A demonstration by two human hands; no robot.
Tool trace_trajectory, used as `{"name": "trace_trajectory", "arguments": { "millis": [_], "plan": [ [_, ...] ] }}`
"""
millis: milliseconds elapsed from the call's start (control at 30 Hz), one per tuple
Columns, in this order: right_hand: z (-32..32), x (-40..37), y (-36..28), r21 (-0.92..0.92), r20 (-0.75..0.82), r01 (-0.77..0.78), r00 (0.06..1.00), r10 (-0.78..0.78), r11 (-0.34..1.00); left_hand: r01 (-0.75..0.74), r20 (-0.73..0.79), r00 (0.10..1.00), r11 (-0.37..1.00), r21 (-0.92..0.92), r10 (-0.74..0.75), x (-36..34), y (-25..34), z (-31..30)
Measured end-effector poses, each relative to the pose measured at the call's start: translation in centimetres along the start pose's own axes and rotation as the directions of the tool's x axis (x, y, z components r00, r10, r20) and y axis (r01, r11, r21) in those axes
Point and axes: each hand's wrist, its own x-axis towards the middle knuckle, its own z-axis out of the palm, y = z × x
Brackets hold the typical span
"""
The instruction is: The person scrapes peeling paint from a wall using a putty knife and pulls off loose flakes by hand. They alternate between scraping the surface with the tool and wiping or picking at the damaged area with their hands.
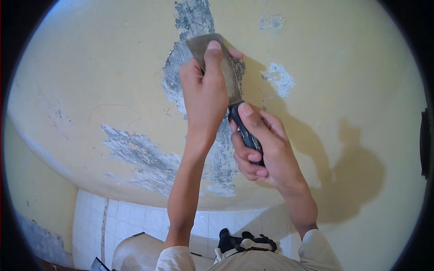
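A paint scraper point(233, 86) with a wide metal blade and a black handle is held up against a yellow wall point(126, 58). My right hand point(267, 143) is wrapped round the handle, its thumb lying along the top near the blade. My left hand point(205, 86) grips the blade, thumb pressed flat on its face and the other fingers curled behind it. The blade's broad end lies over a bare grey patch point(174, 70) where paint is gone. Whether its edge touches the wall is hard to tell.
More peeled patches mark the wall: a long one point(144, 160) at lower left and a small white one point(280, 80) to the right. Below is a white tiled floor point(129, 214) with a rounded beige object point(135, 253) on it. A dark object point(424, 143) sits at the right edge.
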Motion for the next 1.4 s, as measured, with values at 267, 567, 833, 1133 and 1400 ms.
{"name": "trace_trajectory", "arguments": {
  "millis": [267, 567, 833, 1133, 1400],
  "plan": [
    [0.6, 0.6, -0.2, -0.054, 0.04, 0.061, 0.997, -0.059, 0.997, -0.003, 0.044, 0.999, 1.0, -0.011, 0.004, 0.9, 0.1, -0.5],
    [1.3, 0.1, 4.7, -0.411, -0.169, 0.289, 0.908, -0.384, 0.865, 0.238, 0.27, 0.944, 0.959, -0.155, -0.19, -0.9, -2.6, -1.0],
    [5.0, 0.1, 5.0, -0.484, -0.334, 0.285, 0.814, -0.476, 0.828, 0.31, 0.389, 0.9, 0.914, -0.261, -0.194, 0.1, -2.4, -1.2],
    [3.6, 1.0, 7.6, -0.966, -0.042, 0.205, 0.469, -0.882, 0.156, 0.011, 0.242, 0.969, 0.993, 0.119, -0.04, -1.8, 0.9, -4.5],
    [3.4, 0.2, 4.6, -0.307, -0.2, 0.279, 0.916, -0.348, 0.91, -0.012, 0.205, 0.979, 1.0, -0.029, 0.017, 0.0, -1.8, -3.3]
  ]
}}
